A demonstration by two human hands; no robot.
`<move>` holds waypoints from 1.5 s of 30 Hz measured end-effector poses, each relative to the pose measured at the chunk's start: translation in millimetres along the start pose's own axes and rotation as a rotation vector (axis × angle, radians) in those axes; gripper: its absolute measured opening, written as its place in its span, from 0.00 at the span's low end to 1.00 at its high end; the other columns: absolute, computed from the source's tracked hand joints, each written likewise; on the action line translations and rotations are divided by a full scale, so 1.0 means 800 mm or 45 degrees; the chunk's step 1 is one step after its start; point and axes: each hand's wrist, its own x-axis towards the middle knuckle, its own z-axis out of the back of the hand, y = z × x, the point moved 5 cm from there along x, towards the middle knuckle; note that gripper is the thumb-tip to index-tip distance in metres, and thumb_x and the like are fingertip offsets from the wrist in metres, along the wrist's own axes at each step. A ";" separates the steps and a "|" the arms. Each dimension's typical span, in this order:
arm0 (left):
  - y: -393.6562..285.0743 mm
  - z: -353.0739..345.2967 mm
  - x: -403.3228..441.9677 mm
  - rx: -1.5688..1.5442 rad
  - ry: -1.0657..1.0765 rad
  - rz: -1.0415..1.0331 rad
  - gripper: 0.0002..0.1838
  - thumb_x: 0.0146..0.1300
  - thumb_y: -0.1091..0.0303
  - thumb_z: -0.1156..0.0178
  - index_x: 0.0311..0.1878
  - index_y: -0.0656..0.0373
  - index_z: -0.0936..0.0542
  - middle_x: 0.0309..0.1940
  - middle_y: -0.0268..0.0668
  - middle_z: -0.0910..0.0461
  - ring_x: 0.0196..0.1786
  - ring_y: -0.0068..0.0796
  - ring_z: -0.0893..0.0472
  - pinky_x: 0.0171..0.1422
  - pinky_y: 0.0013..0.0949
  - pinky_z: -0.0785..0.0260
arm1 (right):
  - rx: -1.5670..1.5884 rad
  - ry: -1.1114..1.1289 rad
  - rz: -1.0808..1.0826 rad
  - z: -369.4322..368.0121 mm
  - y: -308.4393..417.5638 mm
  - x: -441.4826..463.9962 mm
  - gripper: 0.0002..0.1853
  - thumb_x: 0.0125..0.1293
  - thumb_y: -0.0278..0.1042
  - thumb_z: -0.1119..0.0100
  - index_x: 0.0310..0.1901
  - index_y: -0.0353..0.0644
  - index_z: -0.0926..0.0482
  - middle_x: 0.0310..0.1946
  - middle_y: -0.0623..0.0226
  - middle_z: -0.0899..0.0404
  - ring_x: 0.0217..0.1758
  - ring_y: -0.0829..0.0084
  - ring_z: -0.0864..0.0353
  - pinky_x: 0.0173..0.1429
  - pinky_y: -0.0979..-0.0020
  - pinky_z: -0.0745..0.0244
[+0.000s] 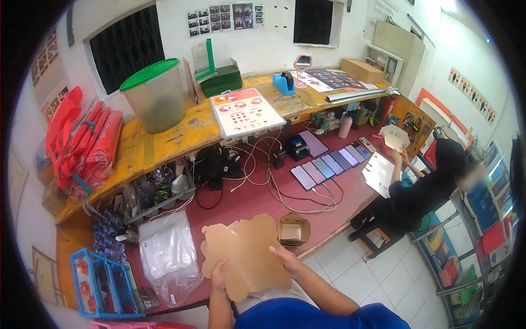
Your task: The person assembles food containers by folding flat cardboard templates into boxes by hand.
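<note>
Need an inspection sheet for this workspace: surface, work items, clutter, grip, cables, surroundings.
Surface: red desktop beneath a worn yellow wooden shelf.
Work items: flat brown cardboard blank with scalloped edges; open-topped brown cardboard box standing beside it on the desktop.
Clutter: clear-plastic-wrapped white bundle, blue plastic basket, row of smartphones.
Grip: left hand holds the blank's left side; right hand holds its right side.
Cables: loose white and black cables lie tangled across the desktop; some appear to run to the phones.
Surroundings: person in black seated on the right, handling brown cardboard; white tiled floor. Spills: nothing seen.
</note>
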 end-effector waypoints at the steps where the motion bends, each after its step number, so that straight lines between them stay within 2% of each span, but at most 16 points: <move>1: -0.002 0.005 0.003 -0.001 0.054 -0.017 0.25 0.73 0.64 0.47 0.69 0.68 0.25 0.62 0.47 0.18 0.61 0.44 0.16 0.66 0.44 0.23 | 0.166 -0.001 -0.008 0.008 0.001 0.002 0.40 0.79 0.45 0.40 0.84 0.42 0.46 0.77 0.60 0.33 0.78 0.69 0.31 0.78 0.65 0.34; 5: 0.002 0.034 0.020 -0.285 0.157 -0.032 0.27 0.74 0.62 0.47 0.71 0.66 0.28 0.64 0.48 0.19 0.63 0.47 0.18 0.68 0.46 0.24 | 0.002 -0.244 -0.107 0.044 0.010 0.008 0.30 0.80 0.44 0.43 0.76 0.37 0.31 0.69 0.63 0.22 0.71 0.70 0.23 0.75 0.66 0.29; 10: -0.009 0.052 0.026 -0.318 0.270 -0.057 0.33 0.75 0.57 0.47 0.77 0.65 0.34 0.70 0.48 0.23 0.69 0.47 0.22 0.73 0.48 0.29 | -0.148 -0.289 0.033 0.060 0.029 0.018 0.27 0.82 0.43 0.47 0.75 0.39 0.31 0.67 0.60 0.22 0.69 0.64 0.21 0.71 0.63 0.24; 13: -0.041 -0.018 0.001 -0.633 0.331 -0.174 0.36 0.75 0.52 0.49 0.80 0.62 0.37 0.74 0.46 0.27 0.74 0.47 0.26 0.79 0.51 0.36 | -0.001 -0.322 0.051 0.067 0.018 0.024 0.25 0.84 0.43 0.51 0.74 0.39 0.31 0.67 0.56 0.22 0.69 0.62 0.20 0.70 0.60 0.23; 15: -0.038 -0.043 -0.004 -0.845 0.317 -0.244 0.37 0.75 0.49 0.51 0.81 0.60 0.37 0.75 0.46 0.29 0.75 0.48 0.28 0.82 0.53 0.40 | 0.460 -0.291 0.272 0.027 0.032 0.020 0.25 0.84 0.44 0.54 0.75 0.40 0.35 0.67 0.54 0.23 0.68 0.58 0.19 0.69 0.56 0.22; 17: -0.022 -0.049 0.003 -0.727 0.558 -0.325 0.37 0.74 0.52 0.44 0.81 0.59 0.37 0.75 0.43 0.29 0.76 0.45 0.29 0.80 0.52 0.37 | 0.521 -0.300 0.304 0.024 0.012 0.030 0.26 0.85 0.44 0.54 0.76 0.40 0.36 0.68 0.54 0.23 0.68 0.57 0.20 0.70 0.55 0.22; 21: 0.028 0.005 0.028 -0.303 0.282 -0.463 0.34 0.73 0.61 0.40 0.79 0.60 0.35 0.72 0.44 0.26 0.73 0.45 0.25 0.77 0.51 0.32 | 0.471 -0.353 0.394 0.002 -0.012 0.032 0.27 0.83 0.43 0.53 0.77 0.40 0.38 0.69 0.55 0.25 0.72 0.57 0.24 0.74 0.54 0.26; 23: 0.042 0.026 0.043 -0.244 -0.037 -0.125 0.30 0.72 0.71 0.41 0.76 0.62 0.32 0.68 0.46 0.22 0.69 0.46 0.21 0.73 0.50 0.27 | 0.412 -0.303 0.384 0.012 -0.012 0.031 0.28 0.82 0.41 0.51 0.77 0.40 0.38 0.70 0.56 0.26 0.73 0.57 0.25 0.74 0.54 0.27; 26: 0.002 0.027 0.033 -0.208 0.126 -0.123 0.29 0.71 0.74 0.42 0.74 0.64 0.31 0.65 0.49 0.21 0.64 0.48 0.18 0.70 0.50 0.24 | 0.379 -0.210 0.412 0.031 0.031 0.022 0.31 0.76 0.37 0.46 0.77 0.39 0.38 0.72 0.56 0.27 0.74 0.58 0.26 0.75 0.55 0.28; 28: -0.009 0.046 0.028 -0.211 0.134 -0.064 0.28 0.70 0.76 0.41 0.73 0.66 0.30 0.63 0.48 0.19 0.63 0.48 0.16 0.68 0.49 0.22 | 0.476 0.145 0.481 0.019 0.085 0.009 0.32 0.75 0.37 0.44 0.77 0.38 0.37 0.70 0.57 0.26 0.71 0.60 0.23 0.72 0.57 0.26; 29: -0.011 0.052 0.026 -0.214 0.150 -0.006 0.27 0.69 0.79 0.40 0.71 0.67 0.28 0.62 0.48 0.18 0.61 0.48 0.15 0.66 0.47 0.20 | 0.479 0.141 0.477 0.030 0.100 0.009 0.32 0.75 0.37 0.44 0.77 0.38 0.37 0.70 0.57 0.26 0.71 0.60 0.23 0.72 0.57 0.26; 34: -0.022 0.047 0.021 0.082 0.190 0.073 0.29 0.67 0.80 0.40 0.72 0.67 0.29 0.62 0.50 0.19 0.62 0.48 0.16 0.67 0.48 0.22 | -0.833 0.084 0.138 0.015 0.119 0.020 0.25 0.77 0.32 0.41 0.71 0.35 0.28 0.61 0.56 0.19 0.64 0.63 0.17 0.66 0.66 0.23; 39: -0.008 0.037 0.029 0.057 0.038 0.098 0.28 0.64 0.82 0.41 0.70 0.68 0.28 0.58 0.49 0.17 0.60 0.46 0.15 0.67 0.46 0.21 | -1.155 -0.053 0.341 -0.003 0.091 0.023 0.21 0.78 0.31 0.43 0.69 0.35 0.25 0.57 0.53 0.15 0.61 0.61 0.15 0.64 0.64 0.23; 41: -0.012 0.014 0.020 0.067 0.022 -0.001 0.26 0.65 0.82 0.41 0.68 0.67 0.26 0.59 0.45 0.18 0.58 0.39 0.15 0.62 0.41 0.20 | -1.222 -0.070 0.373 -0.018 0.082 0.020 0.21 0.78 0.30 0.44 0.69 0.35 0.24 0.57 0.51 0.14 0.62 0.59 0.15 0.65 0.63 0.23; 43: -0.002 0.013 0.020 0.075 0.013 -0.003 0.25 0.66 0.80 0.41 0.68 0.66 0.27 0.59 0.44 0.19 0.58 0.39 0.15 0.63 0.41 0.20 | -1.256 -0.055 0.452 -0.027 0.073 0.020 0.23 0.80 0.29 0.46 0.72 0.34 0.29 0.57 0.59 0.16 0.58 0.70 0.16 0.64 0.66 0.24; 45: 0.001 0.006 0.021 0.086 0.013 -0.002 0.25 0.68 0.78 0.40 0.68 0.65 0.27 0.60 0.43 0.20 0.59 0.39 0.16 0.64 0.42 0.21 | -1.336 -0.024 0.468 -0.038 0.072 0.018 0.24 0.80 0.28 0.47 0.74 0.34 0.30 0.60 0.57 0.17 0.62 0.68 0.18 0.67 0.66 0.25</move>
